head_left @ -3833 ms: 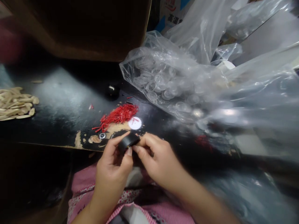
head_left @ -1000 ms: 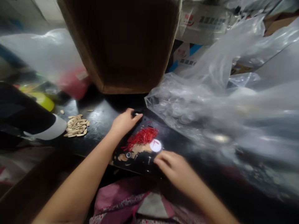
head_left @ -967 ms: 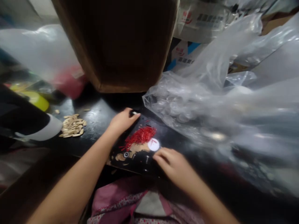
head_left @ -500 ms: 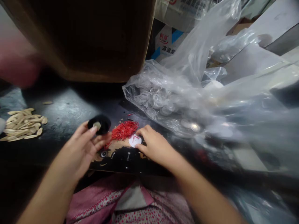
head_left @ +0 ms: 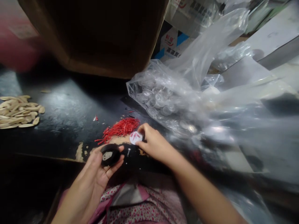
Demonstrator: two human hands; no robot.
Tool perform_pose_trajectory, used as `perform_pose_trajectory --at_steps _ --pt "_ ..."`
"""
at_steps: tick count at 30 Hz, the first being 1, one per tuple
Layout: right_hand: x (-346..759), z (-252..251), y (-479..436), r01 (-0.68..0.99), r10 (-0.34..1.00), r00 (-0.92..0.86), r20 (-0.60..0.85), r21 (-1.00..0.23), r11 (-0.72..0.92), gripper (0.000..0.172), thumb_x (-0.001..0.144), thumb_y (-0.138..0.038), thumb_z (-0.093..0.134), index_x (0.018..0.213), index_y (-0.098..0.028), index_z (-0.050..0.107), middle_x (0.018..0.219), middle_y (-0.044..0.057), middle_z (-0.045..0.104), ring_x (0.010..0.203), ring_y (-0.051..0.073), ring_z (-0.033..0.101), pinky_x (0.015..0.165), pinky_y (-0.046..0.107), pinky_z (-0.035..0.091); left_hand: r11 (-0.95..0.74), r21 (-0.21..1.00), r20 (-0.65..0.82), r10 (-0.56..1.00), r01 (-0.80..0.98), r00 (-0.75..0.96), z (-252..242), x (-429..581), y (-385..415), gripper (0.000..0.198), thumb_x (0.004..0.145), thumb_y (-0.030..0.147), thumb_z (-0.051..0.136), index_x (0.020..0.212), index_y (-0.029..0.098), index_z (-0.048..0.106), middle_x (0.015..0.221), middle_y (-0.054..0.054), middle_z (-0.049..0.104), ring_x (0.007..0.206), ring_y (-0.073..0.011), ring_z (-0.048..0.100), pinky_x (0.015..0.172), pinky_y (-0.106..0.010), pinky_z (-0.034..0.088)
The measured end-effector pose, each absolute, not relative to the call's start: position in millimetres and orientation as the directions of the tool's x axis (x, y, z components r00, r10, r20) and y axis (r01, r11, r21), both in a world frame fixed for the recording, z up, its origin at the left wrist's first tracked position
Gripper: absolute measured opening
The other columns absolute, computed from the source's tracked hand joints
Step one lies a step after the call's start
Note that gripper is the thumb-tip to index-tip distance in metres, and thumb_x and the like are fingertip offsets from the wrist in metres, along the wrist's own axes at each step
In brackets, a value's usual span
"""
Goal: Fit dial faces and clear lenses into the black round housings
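Note:
My left hand [head_left: 97,166] is closed round a black round case [head_left: 114,159], tilted so that a pale, shiny piece in its middle faces up. Pinched between the thumb and fingers of my right hand [head_left: 148,138] is a small white disc [head_left: 134,137] with red pieces on its face. Just beyond both hands lies a pile of thin red pointers [head_left: 122,128], apparently clock hands. Near the disc, a small bright metal pin [head_left: 129,151] rests on the black table [head_left: 63,130].
Pale flat oval pieces [head_left: 20,112] are heaped at the left. A large cardboard box [head_left: 102,73] looms at the back. On the right, a clear plastic bag [head_left: 161,99] holds many transparent round pieces, with more plastic sheeting beside it.
My left hand has moved right and nearer my body with the black case, turning its inside upward. My right hand keeps the white disc in almost the same spot.

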State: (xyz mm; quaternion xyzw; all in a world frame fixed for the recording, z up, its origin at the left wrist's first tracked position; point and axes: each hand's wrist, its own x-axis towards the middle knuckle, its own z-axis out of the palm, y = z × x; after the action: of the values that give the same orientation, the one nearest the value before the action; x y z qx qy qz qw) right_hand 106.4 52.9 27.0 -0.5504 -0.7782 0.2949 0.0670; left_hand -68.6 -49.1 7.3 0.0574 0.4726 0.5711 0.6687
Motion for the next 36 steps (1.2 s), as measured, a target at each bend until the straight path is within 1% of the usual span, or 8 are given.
perform_pose_trajectory --at_steps 4,8,14,17,19,22,31,36 --pt "113 23 55 0.750 0.924 -0.359 -0.135 -0.631 0.199 0.024 0.084 -0.012 0.053 0.107 -0.018 0.059 0.094 0.004 0.064 0.085 0.016 0.059 0.081 0.033 0.046 0.321 0.573 -0.567 0.820 -0.754 -0.082 10 -62 -47 0.034 0.081 0.043 0.069 0.106 0.020 0.070 0.119 -0.009 0.071 0.112 -0.0262 0.066 0.093 -0.035 0.056" --pt "108 29 39 0.757 0.946 -0.324 -0.016 -0.604 0.249 0.029 0.087 -0.009 0.049 0.110 -0.016 0.065 0.098 0.007 0.063 0.085 0.017 0.059 0.082 0.034 0.047 0.256 0.542 -0.552 0.826 -0.800 -0.111 11 -47 -38 0.034 0.084 0.041 0.066 0.110 0.019 0.067 0.123 -0.009 0.069 0.115 -0.0266 0.063 0.100 -0.039 0.052" --pt "97 38 14 0.539 0.903 -0.408 -0.132 -0.834 0.122 0.047 0.083 -0.013 0.060 0.129 -0.020 0.056 0.095 0.002 0.066 0.083 0.014 0.062 0.079 0.028 0.051 0.304 0.431 -0.592 0.806 -0.850 -0.012 11 -32 -25 0.032 0.092 0.039 0.056 0.119 0.023 0.063 0.122 -0.007 0.070 0.106 -0.0218 0.069 0.098 -0.037 0.052" --pt "104 39 17 0.504 0.927 -0.354 -0.121 -0.860 0.080 0.027 0.085 -0.013 0.059 0.111 -0.019 0.066 0.087 0.000 0.066 0.077 0.013 0.061 0.075 0.027 0.049 0.324 0.410 -0.604 0.797 -0.853 0.011 11 -32 -25 0.032 0.092 0.038 0.055 0.120 0.025 0.062 0.123 -0.006 0.069 0.103 -0.0210 0.070 0.096 -0.037 0.054" --pt "110 41 19 0.532 0.948 -0.314 -0.060 -0.838 0.123 0.010 0.086 -0.018 0.062 0.092 -0.018 0.070 0.081 0.001 0.062 0.074 0.013 0.058 0.071 0.027 0.048 0.335 0.434 -0.619 0.786 -0.836 -0.006 10 -33 -28 0.033 0.092 0.035 0.055 0.123 0.025 0.061 0.124 -0.007 0.069 0.105 -0.0210 0.069 0.095 -0.036 0.054" --pt "111 47 19 0.499 0.956 -0.292 0.003 -0.853 0.155 0.007 0.085 -0.021 0.065 0.079 -0.018 0.068 0.079 0.000 0.059 0.074 0.013 0.057 0.068 0.025 0.047 0.335 0.508 -0.589 0.807 -0.794 -0.036 7 -31 -33 0.037 0.090 0.034 0.060 0.125 0.023 0.062 0.126 -0.008 0.068 0.113 -0.0228 0.065 0.097 -0.036 0.053" --pt "97 41 12 0.352 0.966 -0.192 -0.174 -0.931 -0.097 0.011 0.084 -0.025 0.062 0.078 -0.020 0.054 0.072 -0.003 0.059 0.063 0.011 0.056 0.061 0.025 0.045 0.365 0.653 -0.526 0.849 -0.664 -0.051 6 -22 -45 0.033 0.082 0.037 0.070 0.115 0.032 0.070 0.133 0.003 0.065 0.128 -0.0209 0.054 0.101 -0.026 0.049" --pt "106 41 9 0.435 0.952 -0.207 -0.226 -0.893 -0.117 0.018 0.079 -0.029 0.066 0.079 -0.021 0.050 0.072 -0.005 0.054 0.066 0.011 0.051 0.060 0.024 0.041 0.350 0.737 -0.436 0.900 -0.578 -0.010 -9 -25 -51 0.038 0.083 0.036 0.069 0.121 0.032 0.065 0.135 0.002 0.063 0.130 -0.0210 0.052 0.106 -0.028 0.044"
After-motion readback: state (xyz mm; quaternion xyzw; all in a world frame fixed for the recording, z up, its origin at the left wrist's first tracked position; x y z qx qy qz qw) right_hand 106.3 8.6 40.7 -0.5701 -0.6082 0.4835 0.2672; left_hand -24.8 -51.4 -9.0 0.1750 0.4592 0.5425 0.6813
